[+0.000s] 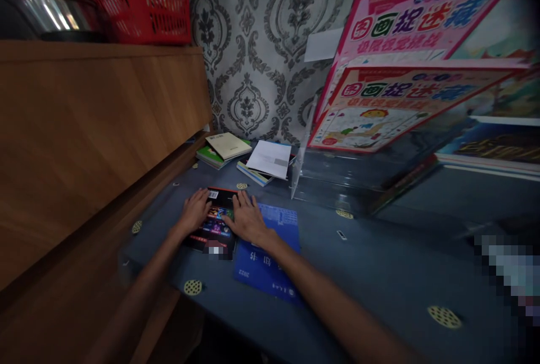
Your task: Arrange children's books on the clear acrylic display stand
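Both palms lie on a black book (217, 228) with colourful pictures and a white barcode label near its far edge. My left hand (195, 210) rests flat on its left side, fingers stretched out. Across its right side lies my right hand (247, 219), fingers spread and the thumb pointing left. Beside the black book, a blue booklet (270, 263) marked 2022 lies flat, upside down from my view. My right wrist and forearm pass over the booklet and hide part of it.
Two small stacks, green and cream books (225, 147) and white-topped books (270, 160), lie near the patterned wall. A clear stand (304, 170) holds picture books on the right. A wooden cabinet (101, 122) borders the left, carrying a red basket (162, 1) and metal bowl (59, 9).
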`<state>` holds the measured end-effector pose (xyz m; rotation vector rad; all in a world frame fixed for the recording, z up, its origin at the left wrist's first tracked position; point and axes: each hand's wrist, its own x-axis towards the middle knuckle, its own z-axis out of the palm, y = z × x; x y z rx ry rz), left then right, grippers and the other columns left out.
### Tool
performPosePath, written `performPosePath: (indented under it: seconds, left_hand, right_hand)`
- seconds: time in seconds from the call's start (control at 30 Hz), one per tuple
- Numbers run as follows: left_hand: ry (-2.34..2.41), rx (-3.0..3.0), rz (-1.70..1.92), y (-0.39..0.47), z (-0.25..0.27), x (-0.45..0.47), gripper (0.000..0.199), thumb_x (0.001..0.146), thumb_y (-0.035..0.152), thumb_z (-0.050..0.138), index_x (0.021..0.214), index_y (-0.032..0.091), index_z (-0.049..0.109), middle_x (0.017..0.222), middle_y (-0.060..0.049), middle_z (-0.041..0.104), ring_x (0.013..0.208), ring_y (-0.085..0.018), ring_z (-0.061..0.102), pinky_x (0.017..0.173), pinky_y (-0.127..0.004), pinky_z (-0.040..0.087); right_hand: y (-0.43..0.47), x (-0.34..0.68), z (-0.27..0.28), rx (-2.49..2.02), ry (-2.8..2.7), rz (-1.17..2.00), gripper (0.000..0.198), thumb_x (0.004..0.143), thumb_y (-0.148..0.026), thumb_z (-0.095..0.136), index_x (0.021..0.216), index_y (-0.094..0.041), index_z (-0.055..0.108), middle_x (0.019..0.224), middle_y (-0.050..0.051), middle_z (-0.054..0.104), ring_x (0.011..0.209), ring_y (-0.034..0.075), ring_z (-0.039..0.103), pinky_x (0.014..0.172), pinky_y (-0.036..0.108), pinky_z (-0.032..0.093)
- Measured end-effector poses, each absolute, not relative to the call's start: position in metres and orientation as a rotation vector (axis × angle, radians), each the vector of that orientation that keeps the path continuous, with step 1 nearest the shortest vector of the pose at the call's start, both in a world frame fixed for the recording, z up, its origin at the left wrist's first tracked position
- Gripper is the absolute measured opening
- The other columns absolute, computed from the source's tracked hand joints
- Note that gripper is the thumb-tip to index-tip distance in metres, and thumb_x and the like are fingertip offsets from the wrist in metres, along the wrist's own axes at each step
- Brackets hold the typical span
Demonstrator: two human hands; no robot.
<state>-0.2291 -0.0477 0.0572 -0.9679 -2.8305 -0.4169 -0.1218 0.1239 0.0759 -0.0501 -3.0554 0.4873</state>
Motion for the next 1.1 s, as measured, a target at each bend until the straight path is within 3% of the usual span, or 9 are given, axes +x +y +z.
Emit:
performPosePath:
  seconds: [0.33, 0.7, 0.87, 1.1]
  left_hand:
    - [-2.813, -1.089, -0.517, -0.066, 0.051, -0.242, 0.048, 0.1, 0.025, 0.033, 0.144, 0.015, 0.049, 0.153, -0.013, 0.049, 0.142, -0.023, 0.044, 0.116, -0.046, 0.033]
    - [-2.736, -1.15, -0.609, -0.123, 0.048, -0.182, 0.047, 0.103, 0.031, 0.029, 0.143, 0.019, 0.049, 0.151, -0.012, 0.051, 0.139, -0.025, 0.048, 0.113, -0.051, 0.036]
    - [-2.723, -1.128, -0.591, -0.125, 0.046, -0.174, 0.045, 0.102, 0.031, 0.031, 0.142, 0.022, 0.05, 0.149, -0.011, 0.053, 0.137, -0.023, 0.049, 0.113, -0.049, 0.037]
    - [-2.65, -1.105, -0.596, -0.125, 0.039, -0.177, 0.045, 0.101, 0.03, 0.032, 0.14, 0.022, 0.053, 0.145, -0.012, 0.057, 0.133, -0.023, 0.054, 0.111, -0.047, 0.04]
  right_hand:
    - [0.123, -0.117, 0.071, -0.033, -3.047, 0.467, 0.078, 0.099, -0.055, 0.039, 0.153, 0.001, 0.032, 0.162, 0.024, 0.023, 0.153, 0.033, 0.015, 0.123, 0.051, 0.011]
    - [0.123, -0.113, 0.076, 0.0, -3.085, 0.463, 0.078, 0.102, -0.056, 0.03, 0.153, 0.003, 0.03, 0.163, 0.024, 0.018, 0.154, 0.033, 0.011, 0.124, 0.054, 0.009]
    - [0.104, -0.082, 0.078, 0.271, -3.094, 0.411, 0.07, 0.104, -0.046, 0.033, 0.154, 0.002, 0.029, 0.162, 0.022, 0.02, 0.153, 0.032, 0.013, 0.125, 0.055, 0.009]
    - [0.048, -0.053, 0.078, 0.783, -3.017, 0.494, 0.078, 0.1, -0.058, 0.041, 0.154, -0.003, 0.03, 0.162, 0.019, 0.022, 0.154, 0.027, 0.011, 0.127, 0.05, 0.005]
